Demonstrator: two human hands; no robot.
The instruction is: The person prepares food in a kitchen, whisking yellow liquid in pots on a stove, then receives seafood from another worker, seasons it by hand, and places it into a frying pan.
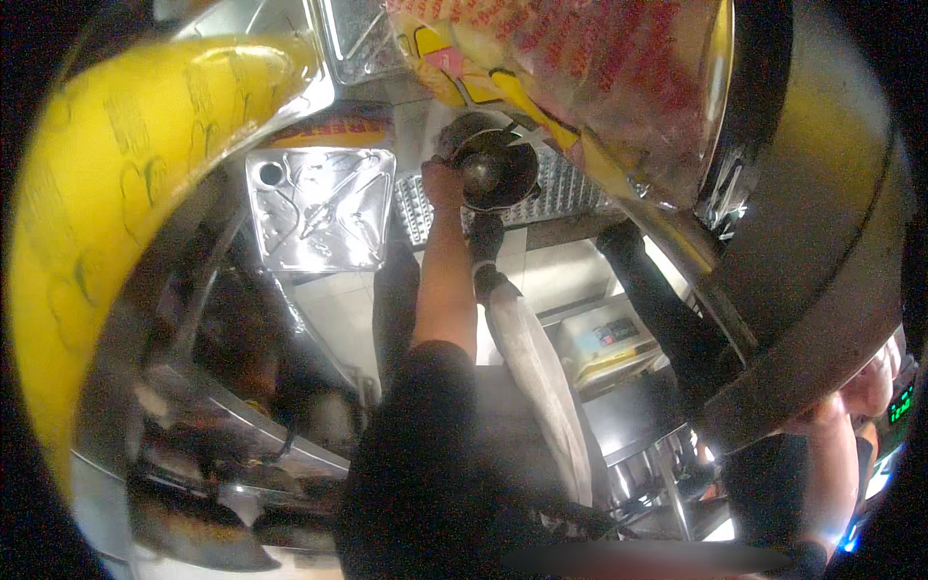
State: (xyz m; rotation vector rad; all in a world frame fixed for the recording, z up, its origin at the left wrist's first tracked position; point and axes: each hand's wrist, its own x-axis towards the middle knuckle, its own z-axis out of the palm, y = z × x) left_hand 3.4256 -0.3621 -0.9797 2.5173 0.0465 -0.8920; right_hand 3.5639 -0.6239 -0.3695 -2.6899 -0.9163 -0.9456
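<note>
From a dark sleeve at the lower middle, my left hand (444, 183) reaches up with its fingers closed at the left side of a round dark metal pan (499, 170). Pale metal shows at the pan's upper rim, and another dark round shape lies behind it. Below the pan runs a long pale form (540, 377) with a dark upper end; whether it is a sleeved arm cannot be told. At the far right edge, a bare hand (866, 384) is beside a curved surface. Whether it is my right hand or another person's is unclear, and its fingers are partly hidden.
A shiny square metal panel (319, 210) with a round hole lies left of the pan. Ridged metal (569, 190) sits behind it. A printed plastic bag (616, 80) fills the upper right, and a yellow printed sheet (94, 217) curves at left. A yellowish container (609, 344) stands lower right.
</note>
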